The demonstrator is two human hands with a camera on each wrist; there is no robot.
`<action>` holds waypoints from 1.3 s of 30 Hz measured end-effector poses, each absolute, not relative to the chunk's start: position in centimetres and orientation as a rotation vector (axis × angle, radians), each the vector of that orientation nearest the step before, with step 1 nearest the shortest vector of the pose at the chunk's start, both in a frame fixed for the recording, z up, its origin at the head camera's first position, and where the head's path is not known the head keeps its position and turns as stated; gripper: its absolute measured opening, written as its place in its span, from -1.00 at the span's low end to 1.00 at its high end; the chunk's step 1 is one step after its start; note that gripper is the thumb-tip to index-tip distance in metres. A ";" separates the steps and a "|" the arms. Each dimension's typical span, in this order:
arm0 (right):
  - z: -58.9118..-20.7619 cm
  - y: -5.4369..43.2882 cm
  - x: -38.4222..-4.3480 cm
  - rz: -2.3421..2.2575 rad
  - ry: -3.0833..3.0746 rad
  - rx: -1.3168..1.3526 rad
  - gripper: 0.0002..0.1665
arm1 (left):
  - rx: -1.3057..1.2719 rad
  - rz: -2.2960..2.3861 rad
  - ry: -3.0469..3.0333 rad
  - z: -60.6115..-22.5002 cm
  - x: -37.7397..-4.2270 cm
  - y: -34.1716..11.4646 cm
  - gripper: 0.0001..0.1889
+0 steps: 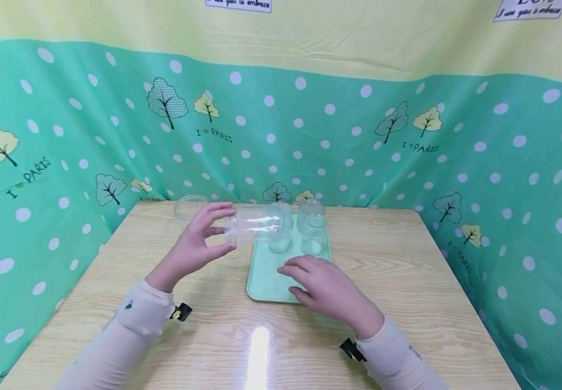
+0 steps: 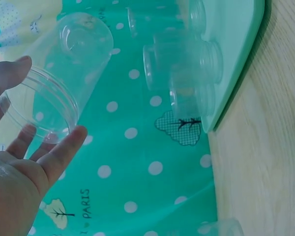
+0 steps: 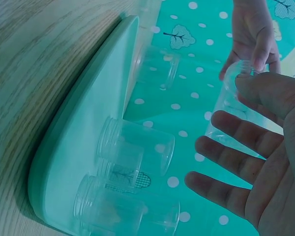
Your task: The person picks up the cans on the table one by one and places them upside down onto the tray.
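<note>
My left hand (image 1: 196, 248) grips a clear plastic jar (image 1: 256, 225) round its threaded mouth, thumb on one side and fingers on the other. The jar lies sideways in the air, its base pointing right over the tray; nothing shows inside it. Over the near right part of the green tray (image 1: 268, 284) hovers my right hand (image 1: 327, 287), fingers loosely spread and holding nothing. Several clear jars (image 3: 137, 147) stand on the tray with their threaded mouths down. From the right wrist view, the right hand's fingers overlap the held jar (image 3: 228, 105), apparently without gripping it.
Another clear round container (image 1: 190, 208) is at the back left of the wooden table (image 1: 383, 260), partly behind my left hand. A green dotted cloth (image 1: 329, 141) hangs along the table's back and sides.
</note>
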State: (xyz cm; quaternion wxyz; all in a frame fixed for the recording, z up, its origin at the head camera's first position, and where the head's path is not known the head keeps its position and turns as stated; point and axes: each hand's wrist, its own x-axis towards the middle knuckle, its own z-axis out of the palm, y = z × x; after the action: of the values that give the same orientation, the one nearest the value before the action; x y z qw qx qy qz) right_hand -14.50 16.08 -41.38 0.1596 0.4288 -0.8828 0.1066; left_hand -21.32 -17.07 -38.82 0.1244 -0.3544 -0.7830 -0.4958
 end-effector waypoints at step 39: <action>-41.3 17.2 -15.4 0.344 -2.482 1.194 -0.48 | -1.128 -1.668 -2.207 -39.7 -19.4 -16.6 -0.22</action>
State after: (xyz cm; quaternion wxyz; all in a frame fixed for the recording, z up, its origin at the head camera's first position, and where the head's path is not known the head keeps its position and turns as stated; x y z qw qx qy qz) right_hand -15.37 17.21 -41.33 0.1820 0.4230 -0.8793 0.1217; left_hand -19.37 -16.64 -39.67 0.0771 -0.3764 -0.7365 -0.5567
